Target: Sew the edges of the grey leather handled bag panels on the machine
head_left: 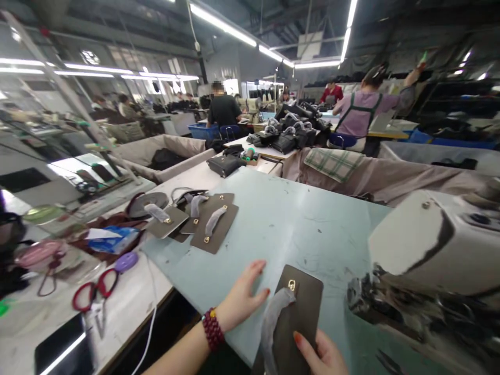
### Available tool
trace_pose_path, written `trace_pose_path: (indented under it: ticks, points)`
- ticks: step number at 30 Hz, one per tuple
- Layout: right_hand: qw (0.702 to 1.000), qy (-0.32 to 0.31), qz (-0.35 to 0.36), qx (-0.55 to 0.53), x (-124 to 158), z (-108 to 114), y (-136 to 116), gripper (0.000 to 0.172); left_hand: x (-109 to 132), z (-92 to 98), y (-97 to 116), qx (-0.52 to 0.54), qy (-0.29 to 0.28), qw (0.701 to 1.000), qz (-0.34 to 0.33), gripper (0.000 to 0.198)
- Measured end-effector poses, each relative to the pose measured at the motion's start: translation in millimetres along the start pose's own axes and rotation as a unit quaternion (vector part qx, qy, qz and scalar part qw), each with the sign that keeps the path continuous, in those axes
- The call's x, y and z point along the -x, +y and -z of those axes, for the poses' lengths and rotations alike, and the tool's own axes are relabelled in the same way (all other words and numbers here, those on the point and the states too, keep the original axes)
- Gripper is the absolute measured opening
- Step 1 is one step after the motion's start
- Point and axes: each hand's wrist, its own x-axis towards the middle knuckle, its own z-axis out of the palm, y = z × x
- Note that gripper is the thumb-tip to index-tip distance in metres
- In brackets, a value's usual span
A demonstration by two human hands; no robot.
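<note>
While both hands work at the near edge of the pale green tabletop [281, 219], a dark brown leather flap with a brass clasp [300, 312] lies between them.
Right hand [324, 357] pinches the flap's lower corner, thumb on top; left hand [244, 297] rests flat, fingers [255, 268] spread, just beside it. Similar brown flaps [214, 226] lie well apart, red-handled scissors [94, 291] further left.
</note>
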Motion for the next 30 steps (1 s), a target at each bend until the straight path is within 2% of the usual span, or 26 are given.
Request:
trace_pose_path:
  ticks: [1, 3, 5, 7, 9, 11, 15, 17, 20, 22, 24, 27, 30]
  points:
    - [1.000, 0.024, 0.006, -0.019, -13, -1, -10, 0.050, -9, 20.0, -10, -0.016, 0.072, 0.997, 0.007, 0.059]
    - [0.991, 0.113, 0.036, -0.061, -36, 0, -30, 0.045, -31, 65.6, -28, -0.033, 0.190, 0.981, 0.027, 0.062]
    - [0.970, 0.200, 0.075, -0.113, -52, 1, -44, 0.049, -51, 108.5, -44, -0.032, 0.251, 0.966, 0.049, 0.057]
    - [0.959, 0.228, 0.084, -0.143, -57, -1, -46, 0.059, -67, 136.2, -54, -0.007, 0.242, 0.968, 0.071, 0.043]
    - [0.968, 0.211, 0.054, -0.127, -53, -5, -32, 0.064, -74, 142.2, -58, 0.037, 0.193, 0.976, 0.090, 0.025]
    - [0.979, 0.183, 0.012, -0.086, -41, -10, -8, 0.061, -71, 127.7, -54, 0.099, 0.138, 0.980, 0.105, 0.021]
    - [0.987, 0.148, -0.007, -0.056, -12, -20, 31, 0.061, -36, 70.3, -23, 0.245, 0.058, 0.961, 0.115, 0.029]
    - [0.990, 0.133, 0.011, -0.044, 4, -26, 32, 0.061, -10, 44.6, 0, 0.301, 0.030, 0.946, 0.120, 0.029]
    - [0.993, 0.098, 0.061, -0.017, 29, -35, 14, 0.060, 23, 18.8, 32, 0.399, 0.006, 0.905, 0.147, 0.025]
    - [0.993, 0.064, 0.094, 0.008, 45, -42, -1, 0.058, 39, 7.7, 49, 0.453, 0.009, 0.876, 0.168, 0.023]
    - [0.990, 0.055, 0.121, 0.039, 60, -48, -11, 0.053, 52, 0.0, 60, 0.471, 0.024, 0.865, 0.173, 0.022]
    - [0.980, 0.097, 0.148, 0.095, 78, -54, -14, 0.043, 68, -5.8, 70, 0.477, 0.038, 0.861, 0.170, 0.021]
    - [0.967, 0.131, 0.169, 0.137, 92, -54, -13, 0.042, 83, -7.0, 77, 0.491, 0.047, 0.851, 0.179, 0.023]
